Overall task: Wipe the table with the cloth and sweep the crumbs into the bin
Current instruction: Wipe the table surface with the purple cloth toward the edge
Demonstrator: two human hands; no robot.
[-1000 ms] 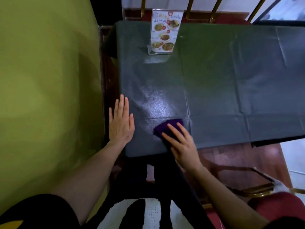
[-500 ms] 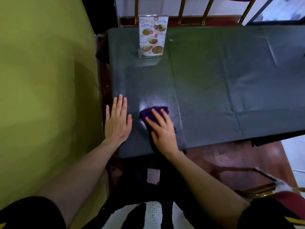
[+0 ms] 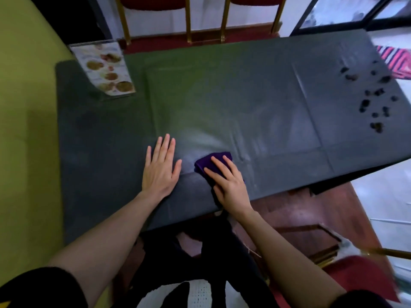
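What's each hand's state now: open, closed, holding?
Left hand: open, flat on the table, holding nothing.
Right hand: open, straight fingers pressing the purple cloth onto the table.

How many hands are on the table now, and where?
2. The left hand lies flat on the table near its front edge; the right hand presses the cloth beside it. None seems hidden.

L hand (image 3: 160, 167) slid right along the near edge of the table (image 3: 222, 96), away from its left end. R hand (image 3: 230, 185) pushed the purple cloth (image 3: 208, 162) left toward it, then right again w/ it. View swung right; dark crumbs (image 3: 375, 103) at the right end came into sight.
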